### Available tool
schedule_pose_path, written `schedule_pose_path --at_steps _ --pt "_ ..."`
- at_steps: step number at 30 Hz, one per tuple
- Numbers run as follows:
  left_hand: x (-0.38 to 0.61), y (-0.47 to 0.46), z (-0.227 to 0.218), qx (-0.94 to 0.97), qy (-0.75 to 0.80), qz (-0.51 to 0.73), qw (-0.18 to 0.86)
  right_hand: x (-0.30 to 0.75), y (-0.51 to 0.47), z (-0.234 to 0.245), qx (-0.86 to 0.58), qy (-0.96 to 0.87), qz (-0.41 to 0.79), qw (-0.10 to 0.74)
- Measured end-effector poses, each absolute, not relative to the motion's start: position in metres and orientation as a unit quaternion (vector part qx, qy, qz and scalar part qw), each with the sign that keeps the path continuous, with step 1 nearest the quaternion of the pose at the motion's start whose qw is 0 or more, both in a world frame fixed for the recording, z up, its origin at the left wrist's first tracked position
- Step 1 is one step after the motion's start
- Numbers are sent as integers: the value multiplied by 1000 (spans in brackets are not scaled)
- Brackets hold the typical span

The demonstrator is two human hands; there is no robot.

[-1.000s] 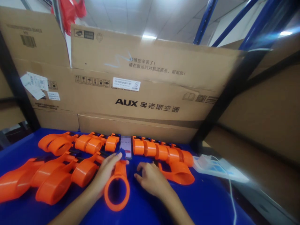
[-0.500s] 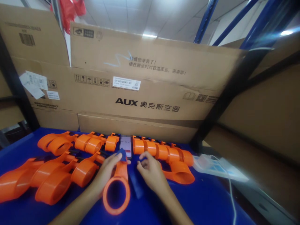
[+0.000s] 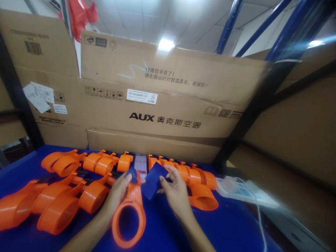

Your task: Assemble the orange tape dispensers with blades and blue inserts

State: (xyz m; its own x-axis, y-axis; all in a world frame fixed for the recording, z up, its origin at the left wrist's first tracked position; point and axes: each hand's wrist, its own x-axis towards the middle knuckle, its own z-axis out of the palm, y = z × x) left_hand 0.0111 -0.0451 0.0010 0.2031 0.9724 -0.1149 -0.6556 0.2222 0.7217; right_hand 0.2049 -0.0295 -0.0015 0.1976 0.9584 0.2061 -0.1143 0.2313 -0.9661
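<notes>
My left hand [image 3: 119, 190] is closed around the stem of an orange plastic ring holder [image 3: 142, 218], whose round opening hangs toward me. A small dark blue piece [image 3: 133, 174] sits at the stem's upper end, under my left thumb. Between thumb and fingers, my right hand [image 3: 174, 189] pinches a flat blue rectangular sheet [image 3: 155, 180]. The sheet is tilted and lies just right of the holder's stem; whether the two touch I cannot tell.
More orange holders [image 3: 59, 215] with dark clips lie in rows at the left, and others [image 3: 203, 196] at the right. A phone [image 3: 140, 164] stands behind my hands. A cardboard wall [image 3: 168, 140] closes off the back. A white cable [image 3: 259, 217] runs down the right side.
My right hand has brought the blue sheet up beside the holder's stem; earlier a blurred blue strip showed lower down. The left hand still grips the orange holder, which has dipped slightly.
</notes>
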Motion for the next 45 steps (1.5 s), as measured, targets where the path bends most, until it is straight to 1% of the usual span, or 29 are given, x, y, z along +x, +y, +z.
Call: schedule_pose_path --at_steps 4,11,15,20,23,27,30,34,37,41,45 --pt "7 -39 -6 292 282 553 727 205 -30 -2 -459 -453 423 637" --pt "13 -44 -6 296 274 576 711 203 -33 1 -424 -427 483 636" --pt "11 -44 -5 299 279 594 692 203 -35 -1 -420 -453 530 580" --pt "7 -41 -8 308 290 615 665 201 -42 -5 -419 -533 530 509" --pt "7 -40 -9 319 288 623 654 198 -47 1 -405 -554 556 468" --pt "9 -39 -10 315 280 611 670 195 -47 10 -379 -527 607 457" --pt "9 -38 -14 342 277 612 657 196 -46 13 -353 -520 627 460" --pt "8 -38 -18 372 261 621 638 198 -48 16 -317 -538 645 440" --pt "9 -41 -18 387 252 616 638 195 -50 15 -322 -555 631 437" --pt "11 -45 -19 421 264 593 634 188 -53 8 -367 -581 577 441" --pt "11 -43 -18 394 279 614 624 187 -51 6 -383 -603 510 478"
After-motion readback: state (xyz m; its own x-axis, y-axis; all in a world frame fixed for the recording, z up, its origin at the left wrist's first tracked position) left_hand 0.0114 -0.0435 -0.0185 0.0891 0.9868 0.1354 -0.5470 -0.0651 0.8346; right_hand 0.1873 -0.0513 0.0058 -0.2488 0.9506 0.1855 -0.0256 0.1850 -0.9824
